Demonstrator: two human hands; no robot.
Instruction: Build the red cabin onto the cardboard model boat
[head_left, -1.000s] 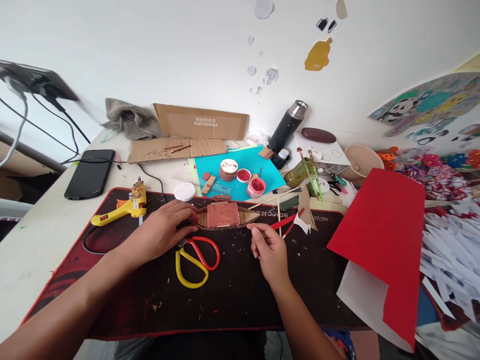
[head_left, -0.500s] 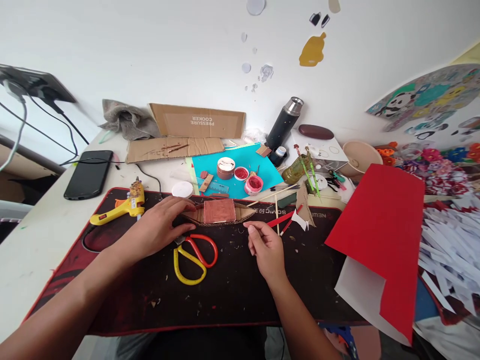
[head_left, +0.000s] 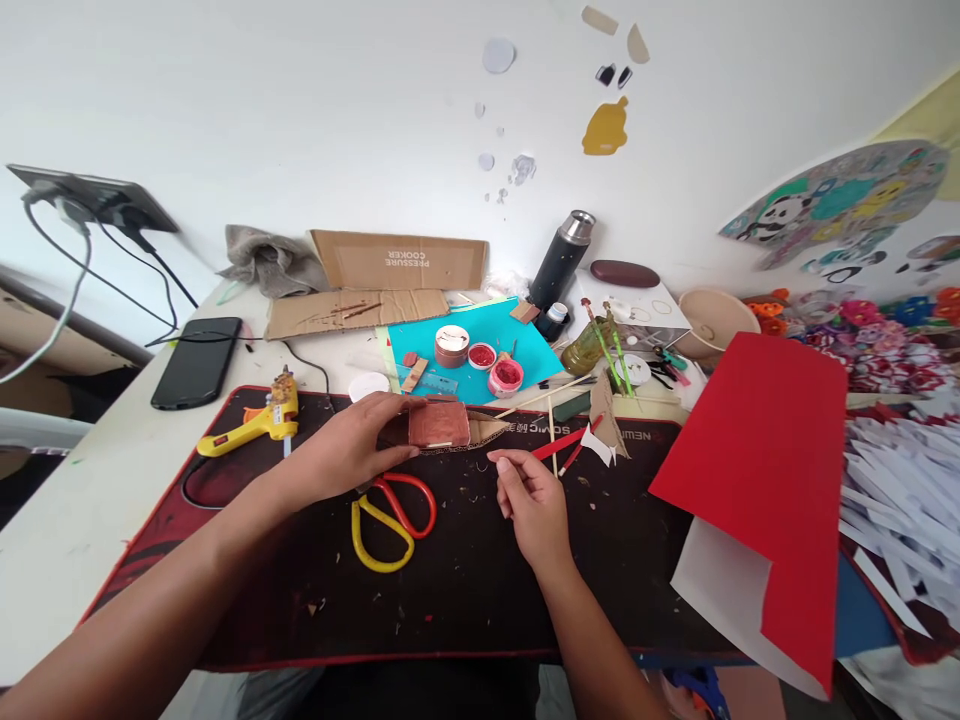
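Observation:
A small boat-shaped piece of corrugated cardboard (head_left: 486,431) lies across the dark mat, carrying a reddish-brown painted panel (head_left: 439,425) in its middle. My left hand (head_left: 367,440) is closed around the boat's left end, fingers along the far side and thumb on the near side, hiding that tip. Just right of the boat, my right hand (head_left: 531,495) holds its thumb and forefinger in a pinch; whatever may be between them is too small to make out. Scissors with one yellow and one red handle (head_left: 384,568) lie below my left hand, blades hidden.
A yellow glue gun (head_left: 255,422) and a phone (head_left: 196,362) are on the left. Behind the boat, paint jars (head_left: 505,376) stand on blue paper (head_left: 536,350). Red strips (head_left: 559,441) and sticks lie beyond my right hand. A large red sheet (head_left: 757,460) overhangs the right side.
My left hand has slid right along the boat, its fingers now reaching the painted panel. The right hand keeps its pinch in nearly the same place. The camera view has shifted slightly.

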